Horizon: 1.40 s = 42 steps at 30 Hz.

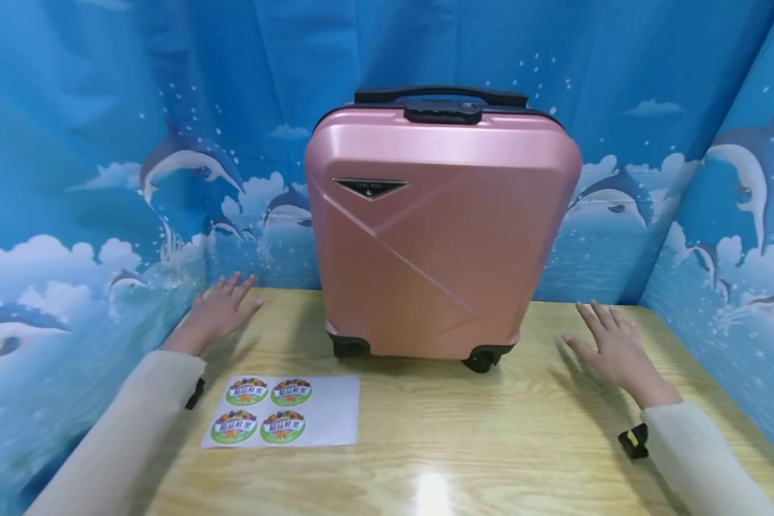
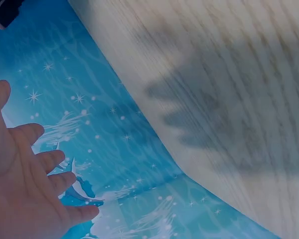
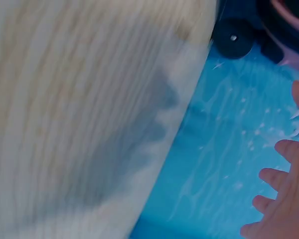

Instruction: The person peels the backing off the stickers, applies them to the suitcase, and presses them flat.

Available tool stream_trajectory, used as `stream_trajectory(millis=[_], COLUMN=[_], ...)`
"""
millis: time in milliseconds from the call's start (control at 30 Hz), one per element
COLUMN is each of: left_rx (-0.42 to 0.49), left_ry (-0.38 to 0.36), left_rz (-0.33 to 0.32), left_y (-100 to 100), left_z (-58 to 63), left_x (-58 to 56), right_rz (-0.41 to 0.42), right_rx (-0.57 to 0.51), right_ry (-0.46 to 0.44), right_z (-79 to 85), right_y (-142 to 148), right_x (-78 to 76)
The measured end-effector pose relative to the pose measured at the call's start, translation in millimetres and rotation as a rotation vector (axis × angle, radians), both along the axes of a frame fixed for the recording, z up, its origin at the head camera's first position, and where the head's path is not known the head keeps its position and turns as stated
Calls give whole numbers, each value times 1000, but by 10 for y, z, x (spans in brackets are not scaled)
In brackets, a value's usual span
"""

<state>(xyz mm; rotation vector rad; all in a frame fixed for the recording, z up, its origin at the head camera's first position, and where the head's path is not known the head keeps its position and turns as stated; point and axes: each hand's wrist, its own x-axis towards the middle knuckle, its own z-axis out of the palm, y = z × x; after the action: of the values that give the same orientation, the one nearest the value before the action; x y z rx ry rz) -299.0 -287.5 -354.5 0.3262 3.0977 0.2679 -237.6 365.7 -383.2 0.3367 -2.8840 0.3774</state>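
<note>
A pink hard-shell suitcase point(image 1: 426, 251) stands upright on its wheels, its black handle on top and a dark triangular badge at upper left. To its left, my left hand point(image 1: 222, 312) is held over the table with fingers spread, holding nothing. My right hand point(image 1: 615, 351) is on the other side, its fingers also spread and nothing in it. Both palms show bare in the wrist views, the left palm point(image 2: 25, 189) and the right palm point(image 3: 289, 199). Nearer the front left lies a white sheet point(image 1: 332, 412) bearing several round fruit stickers point(image 1: 282, 426).
The wooden table point(image 1: 464, 430) carries the suitcase and the sheet. A blue curtain point(image 1: 245, 86) printed with dolphins and clouds encloses the back and both sides. Dark straps sit at the wrists, one wrist strap point(image 1: 634, 441) on the right.
</note>
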Motion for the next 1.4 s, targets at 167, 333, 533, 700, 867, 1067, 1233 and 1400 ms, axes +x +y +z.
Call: stream_trajectory(millis=[167, 333, 533, 700, 867, 1067, 1233, 1400], left_rx=[35, 62, 168, 270, 378, 483, 563, 616], left_ry=[-2, 20, -4, -38, -71, -114, -189, -257], left_rz=[-12, -33, -50, -86, -111, -126, -126, -122], left_y=[-23, -42, -62, -87, -126, -144, -123, -109], left_z=[-24, -69, -94, -119, -169, -225, -237, -277], left_x=[82, 215, 365, 498, 604, 705, 808, 903], right_rz=[58, 113, 201, 259, 325, 420, 482, 515], right_rx=[-6, -58, -176, -259, -299, -274, -293, -302], right_ry=[30, 35, 69, 57, 123, 238, 211, 148], right_z=[62, 119, 121, 155, 193, 172, 129, 97], right_y=[-153, -317, -500, -657, -857, -1167, -1425, -1660], right_x=[133, 270, 422, 599, 756, 848, 878, 868])
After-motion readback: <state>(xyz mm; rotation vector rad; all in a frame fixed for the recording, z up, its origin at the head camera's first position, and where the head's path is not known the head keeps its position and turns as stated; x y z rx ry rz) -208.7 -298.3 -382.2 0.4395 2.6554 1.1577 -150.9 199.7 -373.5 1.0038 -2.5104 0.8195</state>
